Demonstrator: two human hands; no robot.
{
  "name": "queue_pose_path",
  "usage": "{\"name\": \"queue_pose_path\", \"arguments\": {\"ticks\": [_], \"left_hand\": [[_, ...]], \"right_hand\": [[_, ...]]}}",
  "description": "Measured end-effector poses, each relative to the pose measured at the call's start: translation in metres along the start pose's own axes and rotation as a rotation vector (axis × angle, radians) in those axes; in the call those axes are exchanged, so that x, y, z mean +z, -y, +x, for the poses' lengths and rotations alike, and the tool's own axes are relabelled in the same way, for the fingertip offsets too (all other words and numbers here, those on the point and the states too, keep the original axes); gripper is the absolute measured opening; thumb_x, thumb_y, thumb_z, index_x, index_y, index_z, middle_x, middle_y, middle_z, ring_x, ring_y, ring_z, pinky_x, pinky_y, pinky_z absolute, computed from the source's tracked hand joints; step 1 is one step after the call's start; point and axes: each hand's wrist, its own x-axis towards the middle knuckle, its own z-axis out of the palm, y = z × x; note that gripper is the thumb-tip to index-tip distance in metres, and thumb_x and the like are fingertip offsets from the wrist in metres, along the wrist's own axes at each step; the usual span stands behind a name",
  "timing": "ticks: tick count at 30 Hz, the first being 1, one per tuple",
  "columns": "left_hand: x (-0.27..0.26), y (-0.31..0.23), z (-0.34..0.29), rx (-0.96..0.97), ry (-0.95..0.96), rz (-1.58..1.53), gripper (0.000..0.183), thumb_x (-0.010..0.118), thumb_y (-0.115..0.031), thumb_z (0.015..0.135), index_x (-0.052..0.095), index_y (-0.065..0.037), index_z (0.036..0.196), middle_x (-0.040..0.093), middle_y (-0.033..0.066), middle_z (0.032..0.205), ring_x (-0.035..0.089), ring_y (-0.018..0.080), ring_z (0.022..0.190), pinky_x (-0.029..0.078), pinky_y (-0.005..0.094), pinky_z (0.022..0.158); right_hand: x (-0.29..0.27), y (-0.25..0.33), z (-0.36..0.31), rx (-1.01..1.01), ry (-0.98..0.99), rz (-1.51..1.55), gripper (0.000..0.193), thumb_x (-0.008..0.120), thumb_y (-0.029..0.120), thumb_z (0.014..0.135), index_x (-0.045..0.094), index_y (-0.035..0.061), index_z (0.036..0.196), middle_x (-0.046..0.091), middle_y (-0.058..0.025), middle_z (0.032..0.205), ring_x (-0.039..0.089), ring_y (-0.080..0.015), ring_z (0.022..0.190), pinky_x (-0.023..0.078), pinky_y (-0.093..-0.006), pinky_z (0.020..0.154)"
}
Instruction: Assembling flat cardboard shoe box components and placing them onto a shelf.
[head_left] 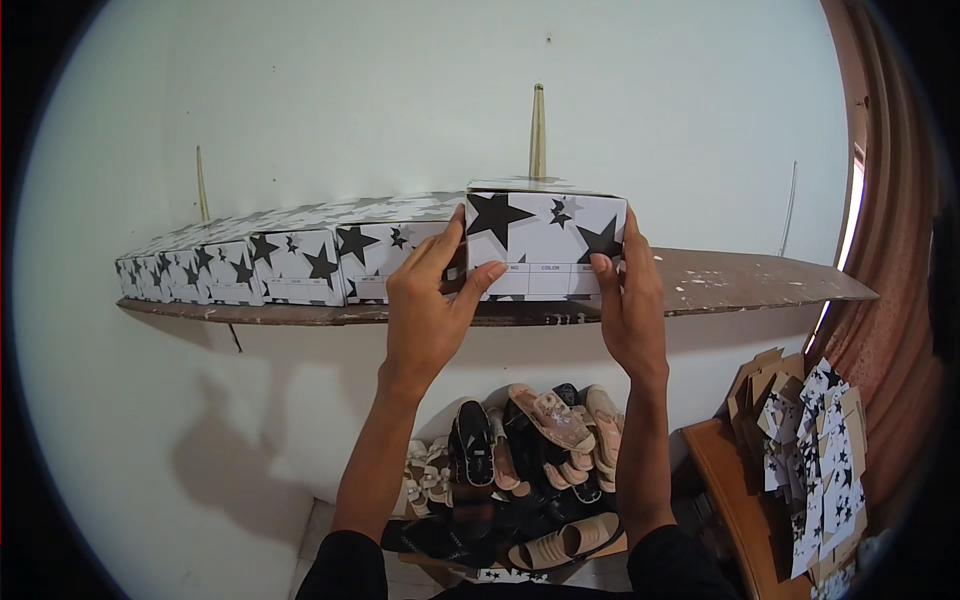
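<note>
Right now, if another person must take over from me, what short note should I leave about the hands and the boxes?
Left hand: grips the left end of the star-printed box, thumb on its front.
Right hand: grips the right end of the same box.
The box sits on the wooden shelf, at the right end of a row of matching boxes.
Done: a row of boxes is on the shelf.
Left: the held box stands forward of the row, not yet in line. The shelf is bare to its right. Flat folded boxes lean at lower right; a pile of sandals lies below.
</note>
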Motion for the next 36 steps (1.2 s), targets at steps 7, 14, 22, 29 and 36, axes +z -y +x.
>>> {"name": "queue_pose_path", "arguments": {"ticks": [7, 14, 22, 29, 36], "left_hand": [[-0.002, 0.009, -0.011, 0.0, 0.018, 0.148, 0.06, 0.082, -0.013, 0.084, 0.058, 0.005, 0.136, 0.068, 0.0146, 0.11, 0.069, 0.0185, 0.093, 0.062, 0.0307, 0.075], [0.004, 0.015, -0.017, 0.005, 0.007, 0.248, 0.065, 0.087, -0.015, 0.078, 0.06, 0.005, 0.133, 0.067, 0.015, 0.116, 0.069, 0.0233, 0.094, 0.059, 0.0349, 0.078], [0.008, 0.012, -0.057, 0.295, -0.118, 0.478, 0.043, 0.077, -0.006, 0.084, 0.067, 0.0, 0.125, 0.064, 0.014, 0.126, 0.061, 0.0293, 0.115, 0.049, 0.0414, 0.098], [0.022, 0.021, -0.063, 0.262, 0.007, 0.638, 0.046, 0.07, -0.032, 0.09, 0.068, -0.005, 0.127, 0.059, 0.0111, 0.136, 0.053, 0.0272, 0.127, 0.027, 0.049, 0.11], [0.027, 0.023, -0.065, 0.215, 0.025, 0.732, 0.056, 0.07, -0.043, 0.089, 0.066, -0.006, 0.13, 0.057, 0.0105, 0.14, 0.053, 0.0254, 0.129, 0.013, 0.0531, 0.11]], "right_hand": [[0.011, -0.007, -0.007, 0.027, 0.039, -0.009, 0.06, 0.053, 0.022, 0.105, 0.029, -0.001, 0.156, 0.06, -0.0228, 0.114, 0.064, -0.0336, 0.094, 0.052, -0.0438, 0.08], [0.014, -0.015, -0.016, 0.083, 0.097, -0.042, 0.065, 0.059, 0.022, 0.102, 0.03, 0.0, 0.156, 0.061, -0.0243, 0.115, 0.065, -0.0374, 0.099, 0.053, -0.0446, 0.085], [0.009, 0.0, -0.048, -0.088, -0.064, -0.102, 0.04, 0.075, 0.012, 0.089, 0.065, 0.005, 0.128, 0.055, -0.0201, 0.129, 0.061, -0.0335, 0.114, 0.055, -0.0411, 0.089], [0.018, -0.007, -0.049, -0.12, 0.004, -0.184, 0.039, 0.074, 0.011, 0.088, 0.067, 0.0011, 0.125, 0.06, -0.0168, 0.129, 0.063, -0.0339, 0.112, 0.054, -0.0417, 0.087], [0.02, -0.002, -0.05, -0.126, 0.061, -0.233, 0.041, 0.073, 0.016, 0.089, 0.066, -0.0022, 0.125, 0.059, -0.0194, 0.136, 0.059, -0.0369, 0.117, 0.05, -0.048, 0.096]]}}
